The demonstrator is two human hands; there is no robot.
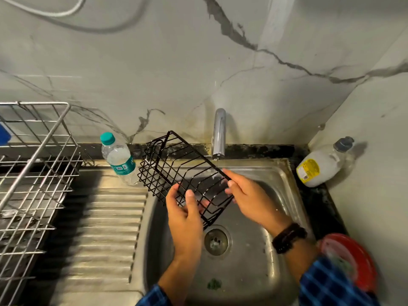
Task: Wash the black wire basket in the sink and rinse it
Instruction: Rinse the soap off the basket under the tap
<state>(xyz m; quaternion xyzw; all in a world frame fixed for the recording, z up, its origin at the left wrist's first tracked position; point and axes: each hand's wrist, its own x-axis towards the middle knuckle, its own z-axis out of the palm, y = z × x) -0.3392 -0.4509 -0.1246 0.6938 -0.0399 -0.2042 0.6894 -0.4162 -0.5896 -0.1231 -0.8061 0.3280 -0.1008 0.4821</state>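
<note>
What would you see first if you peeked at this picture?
First, the black wire basket, tilted and held over the steel sink by the left hand and the right hand, just below the tap. Then the teal-capped water bottle left of it.

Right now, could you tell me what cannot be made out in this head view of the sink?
- Red round object: blurred, partly behind the right sleeve.
- Labels on the water bottle and white jug: too small to read.
- Blue item behind the metal rack: cut off by the left edge.
- Left hand fingers: hidden behind the black wire basket.
</note>
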